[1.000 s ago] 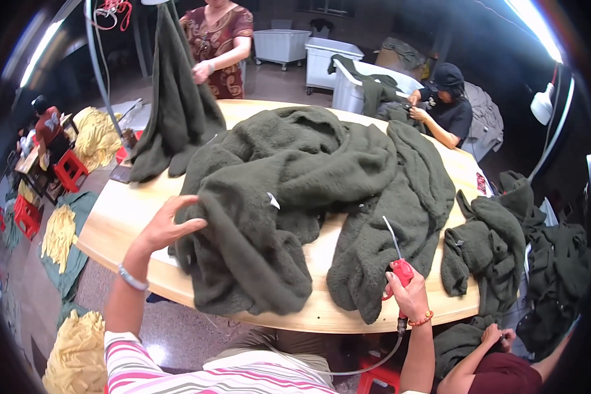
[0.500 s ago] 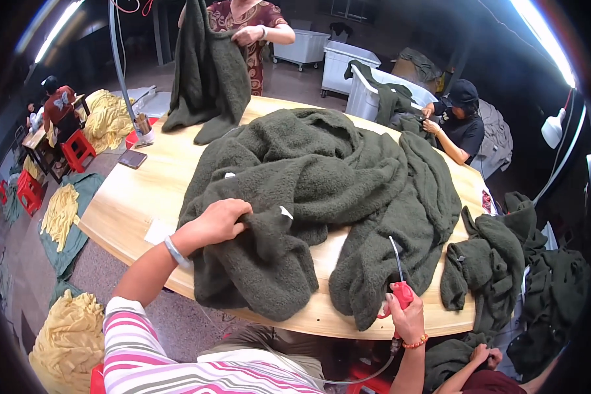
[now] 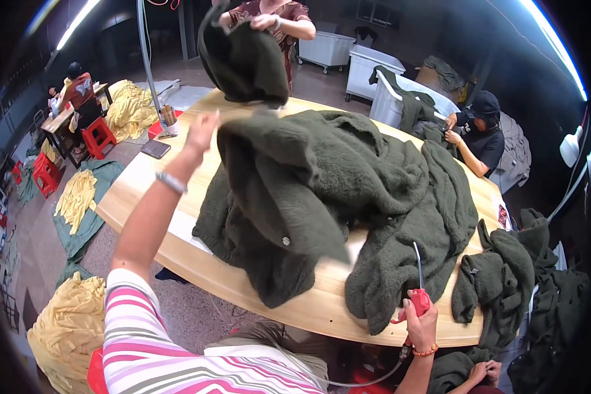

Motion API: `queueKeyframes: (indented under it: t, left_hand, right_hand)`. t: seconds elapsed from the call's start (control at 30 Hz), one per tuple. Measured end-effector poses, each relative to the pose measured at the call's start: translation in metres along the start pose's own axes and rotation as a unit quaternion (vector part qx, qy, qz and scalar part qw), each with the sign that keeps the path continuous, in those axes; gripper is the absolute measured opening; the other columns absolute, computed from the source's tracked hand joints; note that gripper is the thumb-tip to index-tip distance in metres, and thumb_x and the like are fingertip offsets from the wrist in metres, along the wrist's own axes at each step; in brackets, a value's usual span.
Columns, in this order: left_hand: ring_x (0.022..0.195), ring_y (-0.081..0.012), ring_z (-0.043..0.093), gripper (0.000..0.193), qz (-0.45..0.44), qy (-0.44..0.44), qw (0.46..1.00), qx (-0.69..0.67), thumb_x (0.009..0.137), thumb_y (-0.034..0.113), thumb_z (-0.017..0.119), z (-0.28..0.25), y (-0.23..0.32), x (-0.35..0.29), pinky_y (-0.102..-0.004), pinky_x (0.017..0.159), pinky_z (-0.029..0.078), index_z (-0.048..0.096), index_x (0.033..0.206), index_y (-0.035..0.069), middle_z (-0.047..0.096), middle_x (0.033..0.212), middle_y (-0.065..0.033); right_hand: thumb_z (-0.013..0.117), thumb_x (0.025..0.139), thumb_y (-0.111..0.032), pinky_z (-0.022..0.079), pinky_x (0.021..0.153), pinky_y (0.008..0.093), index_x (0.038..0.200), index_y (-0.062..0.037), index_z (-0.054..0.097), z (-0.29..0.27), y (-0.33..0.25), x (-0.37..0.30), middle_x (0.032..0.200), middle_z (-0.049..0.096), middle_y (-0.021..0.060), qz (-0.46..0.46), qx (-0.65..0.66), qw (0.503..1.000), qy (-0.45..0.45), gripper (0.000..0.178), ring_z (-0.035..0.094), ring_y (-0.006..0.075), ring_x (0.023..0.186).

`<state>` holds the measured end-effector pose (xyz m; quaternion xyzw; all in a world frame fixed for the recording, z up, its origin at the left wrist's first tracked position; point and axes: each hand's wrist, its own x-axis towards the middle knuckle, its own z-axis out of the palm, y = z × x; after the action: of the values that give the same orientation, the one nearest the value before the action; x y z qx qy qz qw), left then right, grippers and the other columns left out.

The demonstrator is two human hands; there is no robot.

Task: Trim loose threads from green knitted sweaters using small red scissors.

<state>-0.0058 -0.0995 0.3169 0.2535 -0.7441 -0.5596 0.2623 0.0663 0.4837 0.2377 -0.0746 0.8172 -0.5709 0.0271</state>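
Note:
My left hand (image 3: pixel 202 134) is raised over the left part of the table, smeared by motion. Its fingers are closed at the edge of a dark green fuzzy garment (image 3: pixel 269 180), whose lifted part hangs blurred over the pile; a small round pale button shows near its lower edge. In my right hand (image 3: pixel 421 327), by the table's near edge, is a red air blow gun (image 3: pixel 420 301) with a long thin metal nozzle pointing up. Its hose runs down to my lap. More dark green garments (image 3: pixel 410 262) lie heaped behind the nozzle.
The wooden table (image 3: pixel 177 240) has a phone (image 3: pixel 155 149) and a cup of tools (image 3: pixel 169 118) at its left. Across it a person (image 3: pixel 295 29) holds up another green garment. Someone in black (image 3: pixel 482 141) works at the far right. Yellow cloth (image 3: pixel 69 328) lies at lower left.
My left hand has swung up and away, lifting the garment's edge off the pile. The right hand keeps the blow gun nearly in place. The person opposite has raised their garment.

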Motion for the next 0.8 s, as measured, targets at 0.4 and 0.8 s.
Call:
queueKeyframes:
  t: [0.4, 0.8]
  left_hand:
    - [0.117, -0.0415, 0.049, 0.061, 0.448, -0.055, 0.831, 0.324, 0.076, 0.024, 0.070, 0.082, -0.008, -0.065, -0.0483, 0.098, 0.042, 0.049, 0.132, 0.013, 0.052, 0.127, -0.0216]
    - [0.103, -0.0293, 0.060, 0.058, 0.249, 0.067, 0.962, 0.092, 0.081, 0.027, 0.071, -0.053, -0.115, 0.061, -0.0393, 0.090, 0.049, 0.048, 0.126, -0.001, 0.063, 0.107, -0.0174]
  right_hand:
    - [0.061, 0.091, -0.009, 0.049, 0.056, 0.0248, 0.109, 0.0044, 0.058, 0.027, -0.024, 0.010, 0.067, 0.059, 0.0029, -0.001, -0.033, 0.999, -0.033, 0.023, 0.056, 0.0083, 0.057]
    - [0.061, 0.092, -0.010, 0.046, 0.054, 0.0223, 0.128, 0.0055, 0.048, 0.052, -0.039, 0.013, 0.070, 0.060, 0.0030, -0.002, 0.033, 0.994, -0.108, 0.041, 0.059, 0.0094, 0.060]
